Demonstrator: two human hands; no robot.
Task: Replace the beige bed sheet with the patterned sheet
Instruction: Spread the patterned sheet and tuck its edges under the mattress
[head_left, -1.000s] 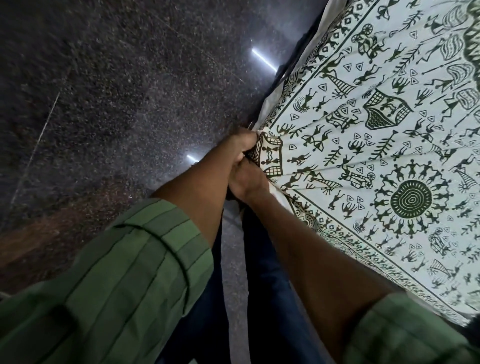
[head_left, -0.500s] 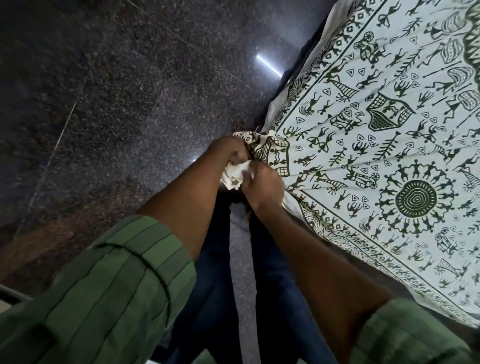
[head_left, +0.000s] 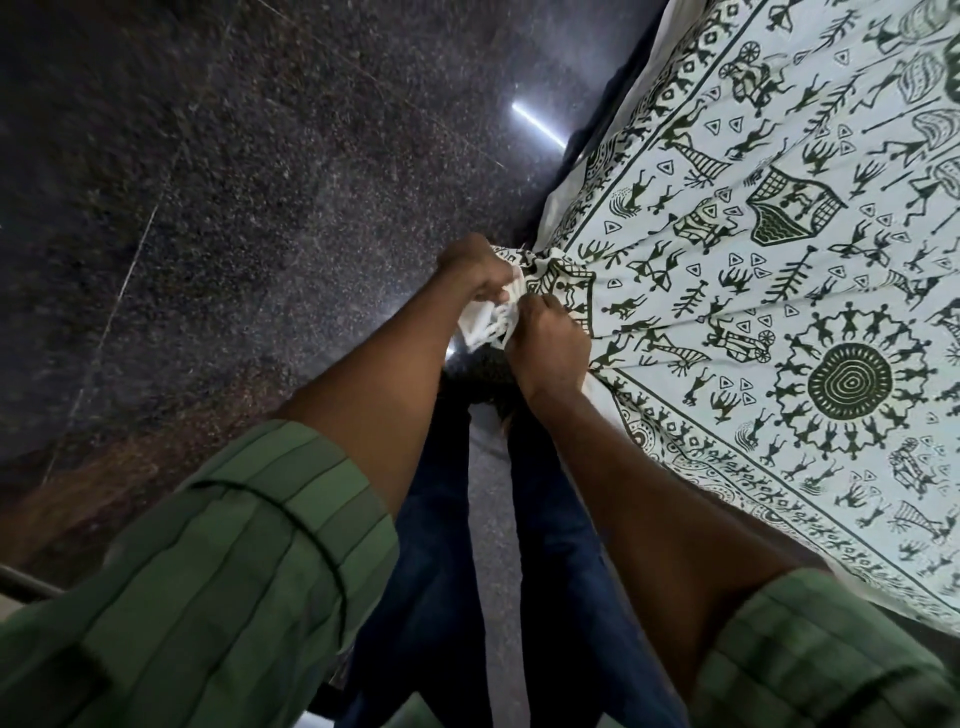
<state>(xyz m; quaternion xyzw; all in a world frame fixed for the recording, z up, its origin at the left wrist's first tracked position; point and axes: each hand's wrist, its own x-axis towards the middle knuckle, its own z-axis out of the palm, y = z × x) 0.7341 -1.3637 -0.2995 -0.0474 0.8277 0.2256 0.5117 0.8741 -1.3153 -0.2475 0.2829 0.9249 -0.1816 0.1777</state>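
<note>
— What have the hands got hold of?

— Both are on one corner of the patterned sheet (head_left: 753, 291). The left hand (head_left: 475, 270) has its fingers curled tight round the bunched cloth, and the right hand (head_left: 548, 343), just beside it and nearly touching, pinches the same bunch from the other side.

— Where does the rest of the sheet lie?

— It spreads away to the right of the right hand, flat over the bed, its dark green figures and border facing up. A pale edge shows beyond the left hand, under the sheet's far border; I cannot tell whether that is the beige sheet.

— And around the hands?

— Dark speckled floor (head_left: 249, 208) to the left of the left hand. Green striped sleeves (head_left: 234, 582) are rolled back on both forearms, with blue trousers (head_left: 441, 545) below the hands.
</note>
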